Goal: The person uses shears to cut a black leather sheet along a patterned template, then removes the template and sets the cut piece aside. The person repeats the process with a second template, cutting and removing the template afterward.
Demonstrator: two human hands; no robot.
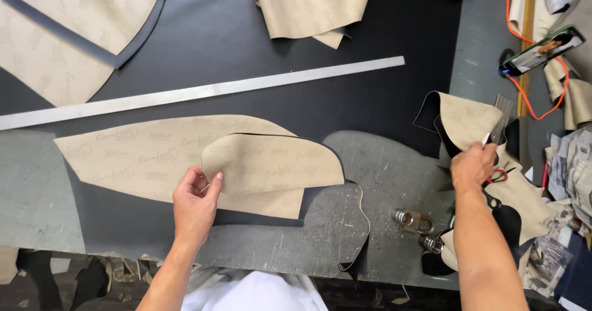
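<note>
My left hand (195, 201) pinches the left edge of a small tan cut piece (271, 170) that lies on top of a longer tan-backed sheet (135, 157) on the black material (246, 27). My right hand (473, 165) is out at the right, closed on a thin pale tool beside a curled tan and black offcut (467, 121) and a pair of scissors with a red loop (498, 176). A long metal ruler (203, 92) runs diagonally across the black sheet above both hands.
More tan pieces lie at top left (61, 33) and top centre (311, 5). Two metal weights (414, 220) stand on the grey worn table (394, 163). A phone (544, 50) with an orange cable sits at the right, above piled scraps (570, 175).
</note>
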